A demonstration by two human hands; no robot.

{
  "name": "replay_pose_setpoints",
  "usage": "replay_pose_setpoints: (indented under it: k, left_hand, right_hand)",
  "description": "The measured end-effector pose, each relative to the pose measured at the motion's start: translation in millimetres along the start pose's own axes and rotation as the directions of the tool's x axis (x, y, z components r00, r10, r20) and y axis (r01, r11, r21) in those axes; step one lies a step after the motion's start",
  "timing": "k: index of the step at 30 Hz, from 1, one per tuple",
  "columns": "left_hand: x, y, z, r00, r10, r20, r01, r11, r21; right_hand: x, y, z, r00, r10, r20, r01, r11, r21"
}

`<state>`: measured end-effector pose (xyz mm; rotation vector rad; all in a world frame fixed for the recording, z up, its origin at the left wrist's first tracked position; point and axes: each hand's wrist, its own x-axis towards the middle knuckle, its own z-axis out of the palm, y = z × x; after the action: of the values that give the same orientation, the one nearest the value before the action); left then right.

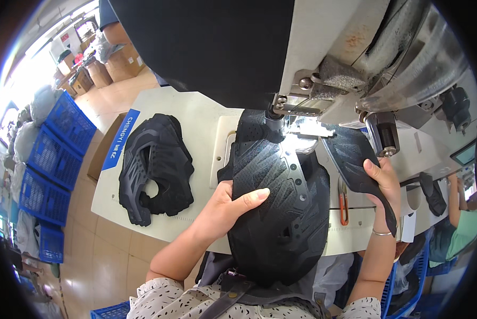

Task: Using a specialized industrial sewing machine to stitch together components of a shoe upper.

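A black textured shoe upper (270, 175) with a row of eyelet holes lies under the lit head of a sewing machine (273, 119). My left hand (225, 208) grips its left side, thumb on top and fingers hidden beneath. My right hand (383, 183) pinches a curved black panel (350, 157) between thumb and fingers, and its narrow tail hangs over my wrist. The panel's far end reaches the bright spot by the needle area, where glare hides whether it joins the upper. The upper's near end hangs over the table edge toward my lap.
More black shoe uppers (156, 165) lie at the left of the pale table (209, 114). Orange-handled snips (343, 204) rest right of the work. Blue crates (47, 165) are stacked at far left. A co-worker in a green top (464, 234) is at far right.
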<state>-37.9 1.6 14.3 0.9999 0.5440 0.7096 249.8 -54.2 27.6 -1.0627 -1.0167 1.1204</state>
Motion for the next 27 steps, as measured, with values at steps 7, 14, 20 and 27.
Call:
replay_pose_setpoints:
  k: [7, 14, 20, 27]
  left_hand:
    - [-10.4, -4.6, 0.1, 0.997, -0.005, -0.074, 0.009, 0.998, 0.058]
    - [-30.8, -21.9, 1.3, 0.957, 0.046, -0.287, -0.036, 0.999, 0.04]
    - [-25.4, -17.1, -9.7, 0.92, 0.334, -0.204, -0.28, 0.927, 0.25]
    - [-3.4, -1.1, -16.5, 0.928, 0.292, -0.233, -0.216, 0.928, 0.304]
  right_hand:
    - [-43.5, 7.2, 32.6, 0.983, -0.017, -0.181, -0.018, 0.981, -0.192]
    - [-64.0, 28.2, 58.3, 0.956, -0.151, -0.25, 0.124, 0.985, -0.119]
    - [-68.0, 36.8, 65.0, 0.924, -0.193, -0.329, 0.18, 0.981, -0.071]
    - [-51.0, 39.2, 61.5, 0.914, -0.209, -0.348, 0.158, 0.973, -0.169]
